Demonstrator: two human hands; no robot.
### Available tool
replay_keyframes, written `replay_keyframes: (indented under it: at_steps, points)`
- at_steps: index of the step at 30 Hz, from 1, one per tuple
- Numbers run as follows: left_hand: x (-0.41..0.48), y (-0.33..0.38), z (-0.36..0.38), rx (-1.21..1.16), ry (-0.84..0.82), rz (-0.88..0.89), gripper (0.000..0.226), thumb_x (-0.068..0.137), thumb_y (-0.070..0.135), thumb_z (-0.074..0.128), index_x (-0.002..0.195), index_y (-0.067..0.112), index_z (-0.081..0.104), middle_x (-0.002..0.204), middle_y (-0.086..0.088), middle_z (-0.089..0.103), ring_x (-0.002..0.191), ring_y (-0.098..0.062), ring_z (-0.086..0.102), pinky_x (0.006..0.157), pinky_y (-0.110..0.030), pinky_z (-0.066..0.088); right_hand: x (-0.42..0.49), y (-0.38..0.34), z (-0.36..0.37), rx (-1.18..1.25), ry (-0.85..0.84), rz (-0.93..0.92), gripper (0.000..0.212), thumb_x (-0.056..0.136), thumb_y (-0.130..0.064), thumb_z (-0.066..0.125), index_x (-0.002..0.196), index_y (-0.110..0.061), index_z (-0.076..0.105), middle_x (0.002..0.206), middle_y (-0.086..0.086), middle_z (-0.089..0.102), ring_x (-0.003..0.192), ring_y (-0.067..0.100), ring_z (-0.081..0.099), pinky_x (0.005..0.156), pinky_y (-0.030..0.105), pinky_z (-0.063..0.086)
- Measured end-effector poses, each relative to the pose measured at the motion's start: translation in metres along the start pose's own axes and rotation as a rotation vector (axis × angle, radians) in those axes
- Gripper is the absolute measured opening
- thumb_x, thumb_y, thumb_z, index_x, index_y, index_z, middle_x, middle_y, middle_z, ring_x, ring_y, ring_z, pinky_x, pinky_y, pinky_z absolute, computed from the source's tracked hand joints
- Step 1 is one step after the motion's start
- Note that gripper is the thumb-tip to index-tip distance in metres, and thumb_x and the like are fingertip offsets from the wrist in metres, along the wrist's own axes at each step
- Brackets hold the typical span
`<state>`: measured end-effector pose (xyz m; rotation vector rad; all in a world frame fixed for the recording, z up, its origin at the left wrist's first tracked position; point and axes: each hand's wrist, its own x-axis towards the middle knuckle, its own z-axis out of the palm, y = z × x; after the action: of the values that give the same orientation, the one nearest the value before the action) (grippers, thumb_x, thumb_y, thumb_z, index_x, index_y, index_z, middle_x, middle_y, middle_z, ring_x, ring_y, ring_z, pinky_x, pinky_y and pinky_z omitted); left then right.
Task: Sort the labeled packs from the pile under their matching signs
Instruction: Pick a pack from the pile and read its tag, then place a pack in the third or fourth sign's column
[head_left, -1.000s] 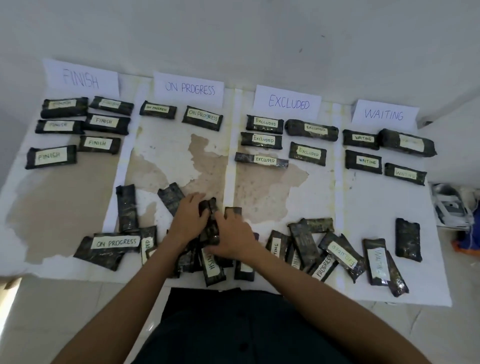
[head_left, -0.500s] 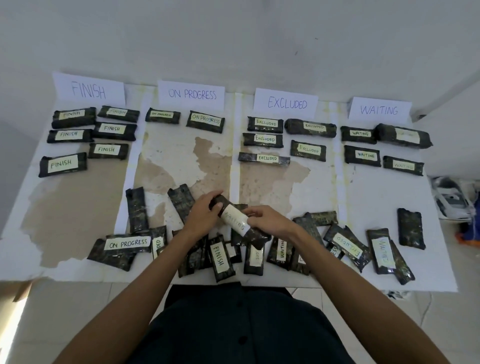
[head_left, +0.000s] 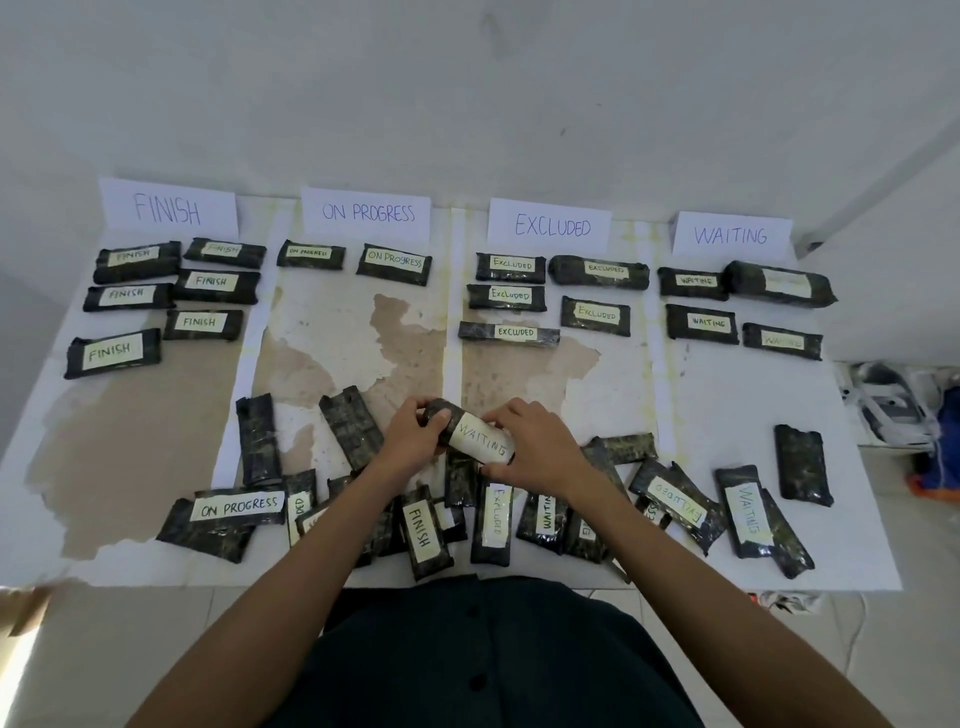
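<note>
From the head camera, we gripped the WAITING pack (head_left: 478, 439) at both ends, left hand (head_left: 410, 441) and right hand (head_left: 535, 447) curled round it, just above the pile (head_left: 488, 525). We judged it best carried right, laid label-up under the WAITING sign (head_left: 731, 235).

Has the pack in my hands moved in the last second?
Yes. The WAITING pack has turned label-up and shifted right, judged against the pile's FINISH pack.
</note>
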<state>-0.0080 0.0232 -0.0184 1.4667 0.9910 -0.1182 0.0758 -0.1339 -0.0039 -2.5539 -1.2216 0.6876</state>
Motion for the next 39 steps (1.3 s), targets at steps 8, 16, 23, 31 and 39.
replay_keyframes:
  at_steps: [8,16,23,31,39]
  points:
    - [-0.003,0.014,0.026,0.056,-0.037,0.038,0.026,0.091,0.028,0.055,0.113,0.016,0.048,0.108,-0.007,0.058,0.095,-0.019,0.06,0.081,-0.036,0.055,-0.011,0.021,-0.017,-0.167,0.041,0.032,0.066,0.072,-0.04,0.066,0.131,-0.019,0.046,0.122,0.005,0.05,0.104,0.026,0.05,0.083,0.037,0.042]
    - [0.002,0.048,0.109,0.345,-0.198,0.231,0.036,0.092,0.028,0.053,0.126,0.017,0.045,0.114,-0.001,0.054,0.098,-0.016,0.053,0.072,-0.024,0.042,-0.04,0.128,-0.059,-0.269,0.153,0.229,0.058,0.069,-0.022,0.067,0.126,-0.017,0.053,0.12,0.009,0.054,0.102,0.033,0.051,0.08,0.04,0.039]
    - [0.026,0.06,0.202,0.563,-0.319,0.377,0.039,0.092,0.021,0.052,0.129,0.015,0.043,0.137,-0.005,0.045,0.128,-0.02,0.04,0.103,-0.032,0.034,-0.05,0.231,-0.083,-0.29,0.207,0.427,0.05,0.071,-0.004,0.063,0.12,-0.014,0.056,0.117,0.012,0.056,0.101,0.036,0.051,0.079,0.041,0.038]
    - [0.062,0.067,0.265,0.829,-0.338,0.555,0.056,0.091,0.016,0.048,0.143,0.013,0.027,0.153,-0.009,0.02,0.141,-0.025,0.016,0.113,-0.035,0.019,-0.037,0.301,-0.078,-0.261,0.271,0.488,0.046,0.075,0.003,0.056,0.117,-0.013,0.058,0.118,0.012,0.055,0.103,0.035,0.051,0.084,0.045,0.039]
    - [0.084,0.051,0.285,1.109,-0.291,0.667,0.063,0.091,0.022,0.048,0.146,0.01,0.02,0.156,-0.012,0.008,0.143,-0.03,0.005,0.115,-0.042,0.015,-0.032,0.322,-0.059,-0.183,0.319,0.424,0.055,0.073,0.005,0.059,0.125,-0.01,0.056,0.118,0.017,0.057,0.104,0.039,0.053,0.091,0.05,0.039]
